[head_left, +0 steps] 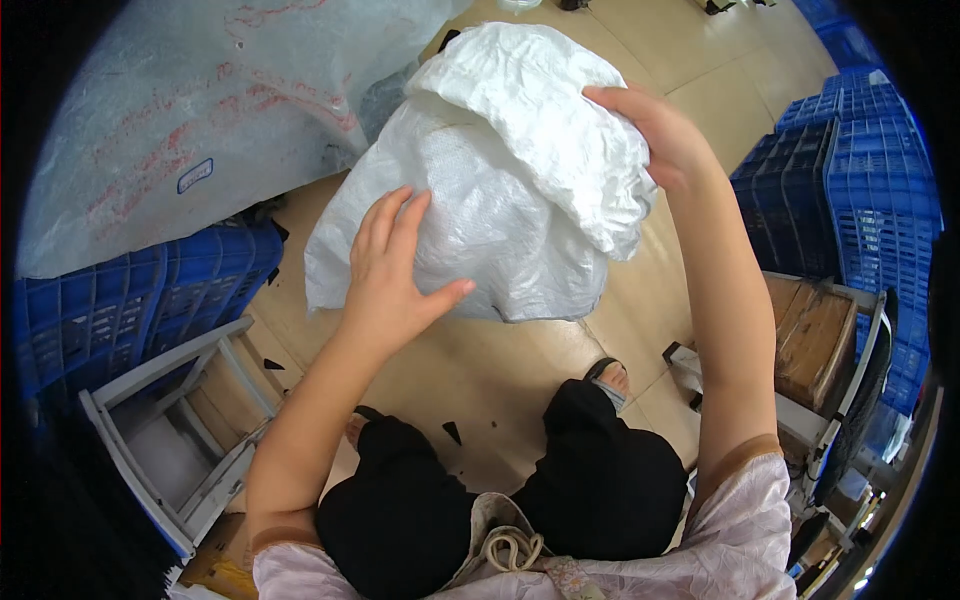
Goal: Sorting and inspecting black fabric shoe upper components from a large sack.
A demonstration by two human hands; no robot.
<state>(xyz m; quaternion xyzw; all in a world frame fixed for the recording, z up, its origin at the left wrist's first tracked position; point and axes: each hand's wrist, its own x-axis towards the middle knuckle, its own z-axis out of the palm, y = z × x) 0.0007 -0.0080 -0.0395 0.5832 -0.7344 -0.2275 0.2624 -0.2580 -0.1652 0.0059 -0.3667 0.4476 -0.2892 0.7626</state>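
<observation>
A large white woven plastic sack [480, 190] stands crumpled on the floor in front of me, its upper part folded over toward the right. My right hand [655, 130] rests at the sack's upper right edge; the thumb side lies along the folded material, while the other fingers are largely hidden behind it. My left hand [395, 270] is over the near left side of the sack, fingers spread and the thumb pointing right. Whether its fingertips touch the material I cannot tell. What the sack contains is not visible.
A big translucent plastic bag [220, 120] with red marks lies on blue crates [150, 300] at left. More blue crates [880, 180] are stacked at right. A grey-framed stool [190, 430] stands left, a cardboard box [815, 345] right. Small black scraps [452, 432] dot the tiled floor.
</observation>
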